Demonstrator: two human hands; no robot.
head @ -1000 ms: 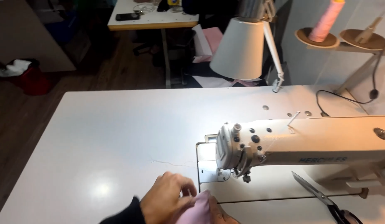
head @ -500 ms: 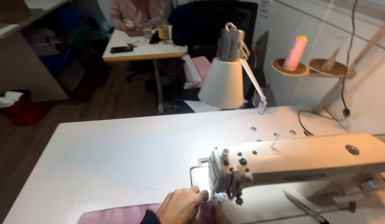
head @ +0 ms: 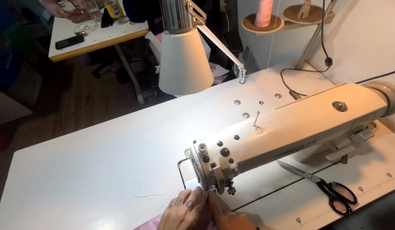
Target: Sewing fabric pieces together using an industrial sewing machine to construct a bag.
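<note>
Your view has swung closer and lower over the sewing machine [head: 291,132] since a moment ago, so its head now fills the middle of the frame, and both of your hands have slid in under its needle end. Half a second back only one hand showed beside the pink fabric [head: 152,223]; now two sit side by side at the bottom edge.

Your left hand [head: 184,211] lies flat, fingers stretched forward and close together, pressing on the pink fabric just in front of the presser foot [head: 228,188]. Your right hand [head: 231,219] rests just beside it, touching it, fingers also laid forward; it is cut off by the frame, so I cannot tell how far it is curled or whether it pinches the cloth. Neither hand grips anything that shows; both seem to hold the fabric down.

Only a sliver of the fabric is visible, at the bottom edge, left of and under your hands, on the white table [head: 86,170]. Judging by this, the cloth is being lined up at the needle rather than run through yet.

A loose white thread [head: 148,196] lies on the table just left of your hands. The scissors [head: 329,189] lie well to your right, untouched, and the lamp [head: 184,59] hangs above the table's far side.
</note>
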